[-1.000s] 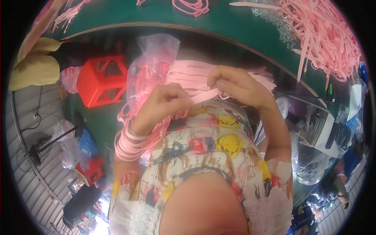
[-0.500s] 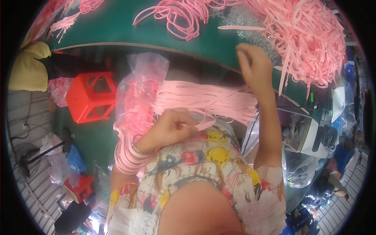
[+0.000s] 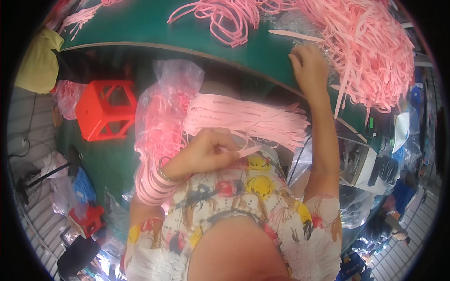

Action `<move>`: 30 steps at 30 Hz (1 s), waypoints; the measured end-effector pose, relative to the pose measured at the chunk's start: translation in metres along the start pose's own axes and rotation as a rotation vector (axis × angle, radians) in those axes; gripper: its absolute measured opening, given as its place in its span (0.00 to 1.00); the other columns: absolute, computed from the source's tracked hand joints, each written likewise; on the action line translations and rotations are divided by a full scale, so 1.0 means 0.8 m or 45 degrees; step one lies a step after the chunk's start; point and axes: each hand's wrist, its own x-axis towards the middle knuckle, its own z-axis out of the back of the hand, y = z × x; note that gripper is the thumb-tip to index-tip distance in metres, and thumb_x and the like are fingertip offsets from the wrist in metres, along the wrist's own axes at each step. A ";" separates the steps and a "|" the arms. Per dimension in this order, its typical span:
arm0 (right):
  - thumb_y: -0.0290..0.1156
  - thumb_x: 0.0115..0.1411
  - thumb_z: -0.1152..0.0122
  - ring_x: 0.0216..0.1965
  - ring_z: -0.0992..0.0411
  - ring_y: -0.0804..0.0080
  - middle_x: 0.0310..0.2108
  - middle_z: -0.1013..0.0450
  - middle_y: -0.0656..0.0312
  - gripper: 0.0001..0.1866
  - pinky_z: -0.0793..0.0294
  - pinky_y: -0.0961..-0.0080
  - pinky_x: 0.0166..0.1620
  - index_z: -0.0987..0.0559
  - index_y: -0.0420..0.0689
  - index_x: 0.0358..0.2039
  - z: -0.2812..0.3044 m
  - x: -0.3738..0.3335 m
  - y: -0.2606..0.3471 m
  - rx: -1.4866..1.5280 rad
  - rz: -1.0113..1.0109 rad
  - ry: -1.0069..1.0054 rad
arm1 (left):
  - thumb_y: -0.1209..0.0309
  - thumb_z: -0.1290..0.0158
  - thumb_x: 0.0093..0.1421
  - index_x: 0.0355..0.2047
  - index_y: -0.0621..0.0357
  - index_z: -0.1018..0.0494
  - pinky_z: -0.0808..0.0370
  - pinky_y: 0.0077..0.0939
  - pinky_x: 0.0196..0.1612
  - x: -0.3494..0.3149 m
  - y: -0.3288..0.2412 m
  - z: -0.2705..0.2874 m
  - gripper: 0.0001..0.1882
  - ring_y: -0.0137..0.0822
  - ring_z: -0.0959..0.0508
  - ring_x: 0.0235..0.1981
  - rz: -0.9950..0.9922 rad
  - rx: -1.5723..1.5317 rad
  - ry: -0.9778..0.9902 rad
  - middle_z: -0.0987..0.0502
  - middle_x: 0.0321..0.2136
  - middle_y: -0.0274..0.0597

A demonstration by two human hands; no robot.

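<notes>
In the head view, the right hand [image 3: 309, 69] is no longer at the pink strap [image 3: 251, 151] but over the green table [image 3: 140, 28], just inside its near edge, beside the small clear pieces [image 3: 299, 21]; its fingers curl, and I cannot tell whether they grasp anything. That leaves the left hand [image 3: 210, 151] alone pinching the strap, whose end juts rightward, off the table's near edge.

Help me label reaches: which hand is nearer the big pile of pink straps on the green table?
Right. The right hand is at the table, just left of the pile; the left hand is farther off, before the shirt, holding a pink strap.
</notes>
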 end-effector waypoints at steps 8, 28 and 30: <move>0.29 0.54 0.40 0.35 0.28 0.59 0.32 0.28 0.56 0.11 0.29 0.65 0.39 0.21 0.45 0.39 0.013 -0.012 -0.020 0.131 -0.095 -0.021 | 0.75 0.43 0.54 0.27 0.67 0.22 0.33 0.18 0.29 0.002 0.001 -0.006 0.05 0.25 0.27 0.26 0.021 -0.031 0.013 0.29 0.23 0.37; 0.27 0.51 0.39 0.36 0.28 0.56 0.32 0.25 0.59 0.10 0.32 0.61 0.39 0.20 0.46 0.36 0.007 -0.003 -0.007 0.121 0.170 0.055 | 0.75 0.44 0.52 0.28 0.67 0.21 0.35 0.20 0.31 0.005 0.006 -0.007 0.06 0.25 0.29 0.27 -0.088 0.040 0.043 0.27 0.23 0.38; 0.28 0.51 0.38 0.37 0.29 0.57 0.33 0.25 0.59 0.10 0.32 0.61 0.40 0.20 0.46 0.36 0.011 -0.007 -0.004 0.052 0.168 0.077 | 0.75 0.44 0.52 0.28 0.67 0.21 0.35 0.20 0.31 0.004 0.004 -0.007 0.06 0.25 0.29 0.28 -0.073 0.020 0.032 0.27 0.23 0.38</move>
